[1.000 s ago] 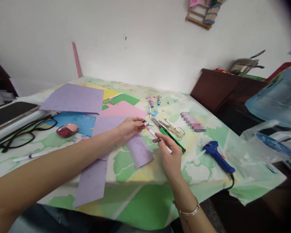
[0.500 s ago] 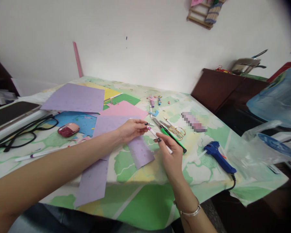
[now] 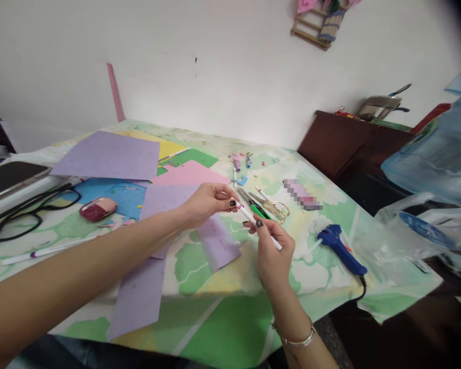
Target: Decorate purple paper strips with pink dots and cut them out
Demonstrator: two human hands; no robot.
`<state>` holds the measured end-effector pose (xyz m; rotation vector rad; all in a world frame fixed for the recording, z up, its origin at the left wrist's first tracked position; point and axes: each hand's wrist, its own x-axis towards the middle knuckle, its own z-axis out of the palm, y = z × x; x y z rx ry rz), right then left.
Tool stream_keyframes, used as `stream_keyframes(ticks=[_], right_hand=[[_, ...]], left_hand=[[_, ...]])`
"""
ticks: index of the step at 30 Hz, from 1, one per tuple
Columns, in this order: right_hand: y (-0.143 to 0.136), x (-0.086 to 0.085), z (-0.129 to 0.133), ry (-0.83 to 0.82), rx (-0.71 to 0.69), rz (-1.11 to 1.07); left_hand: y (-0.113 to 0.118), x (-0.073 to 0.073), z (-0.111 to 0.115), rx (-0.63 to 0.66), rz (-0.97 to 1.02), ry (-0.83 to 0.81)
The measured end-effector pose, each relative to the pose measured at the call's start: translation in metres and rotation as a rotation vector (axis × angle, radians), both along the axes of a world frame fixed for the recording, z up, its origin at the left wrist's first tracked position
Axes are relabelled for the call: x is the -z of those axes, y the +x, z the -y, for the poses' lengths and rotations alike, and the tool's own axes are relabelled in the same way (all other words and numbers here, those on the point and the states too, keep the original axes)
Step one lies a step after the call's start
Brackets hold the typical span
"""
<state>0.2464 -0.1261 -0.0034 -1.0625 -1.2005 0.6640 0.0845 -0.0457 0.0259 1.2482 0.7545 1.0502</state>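
A slim white marker with a purple band [image 3: 249,215] is held between my two hands above the table. My left hand [image 3: 211,202] pinches its far end by the purple band, with thumb and forefinger together. My right hand [image 3: 272,246] grips the white barrel nearer to me, and the barrel's end sticks out past the fingers. Under the hands lies a purple paper strip [image 3: 218,243]. Just beyond the right hand are a green-handled cutter [image 3: 259,211] and gold-handled scissors [image 3: 278,210], partly hidden by the fingers.
Purple sheets [image 3: 111,156], a pink sheet [image 3: 192,173] and a blue sheet [image 3: 123,197] cover the table's left side. Black glasses [image 3: 34,215] and a pink-and-red case [image 3: 98,209] lie there too. A blue glue gun [image 3: 341,248] with a cord rests at the right.
My left fingers have closed in on the marker's purple-banded end, where a small pale piece showed beside it before. The view has shifted slightly to the right.
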Motion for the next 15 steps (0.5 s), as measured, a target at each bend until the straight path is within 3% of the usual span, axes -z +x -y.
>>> stream_keyframes(ticks=[5, 10, 12, 15], right_hand=[[-0.004, -0.002, -0.003, -0.117, -0.077, -0.106], [0.001, 0.003, -0.007, -0.152, -0.06, -0.063], [0.011, 0.006, -0.01, -0.079, 0.019, 0.096], [0.029, 0.008, -0.017, -0.012, 0.171, 0.557]], left_hand=[[-0.001, 0.001, -0.019, -0.018, -0.004, 0.058], [-0.02, 0.014, -0.068, -0.25, -0.044, 0.057], [-0.029, 0.021, -0.086, -0.325, -0.11, 0.059], [-0.041, 0.03, -0.107, -0.405, -0.24, 0.093]])
